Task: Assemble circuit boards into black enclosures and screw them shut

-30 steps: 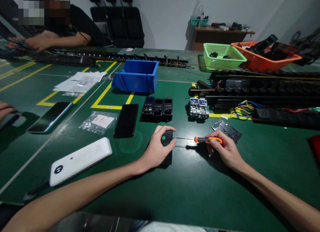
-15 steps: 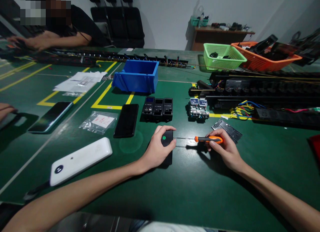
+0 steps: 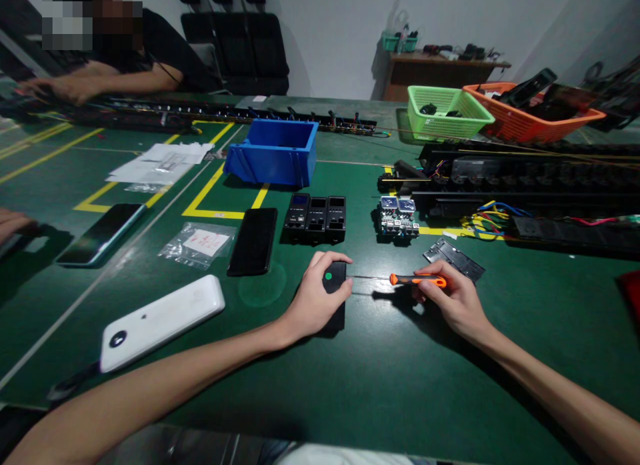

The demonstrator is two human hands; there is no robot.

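The green bench (image 3: 425, 391) takes up most of the view, with yellow lines marked across it. At the far left a co-worker in a dark top (image 3: 173, 55) leans over its edge, forearms resting there. A long black rail assembly (image 3: 535, 175) lies along the right side, and behind it stand an orange basket (image 3: 540, 128) and, beside that, a smaller light-green basket (image 3: 445, 126), both with dark parts inside. A blue bin (image 3: 273, 166) sits farther in, left of centre. Nearer, a white device (image 3: 165, 321) lies aslant by the wearer's left forearm.

The left hand (image 3: 315, 301) is curled around a black case (image 3: 339, 271), which is on the bench in front of the wearer, thumb and fingers closed over its sides. Past it are a black three-part module (image 3: 315, 218), a black phone (image 3: 253, 242) to the left and, to the right, a pair of circuit boards (image 3: 397, 218).

The right hand (image 3: 453, 295) pinches an orange-and-black screwdriver (image 3: 417, 279) by its handle, shaft level and pointing left at the case (whether the tip is actually seated, I can't quite tell). Smallest is a round green sticker (image 3: 328, 276) on the case's top.
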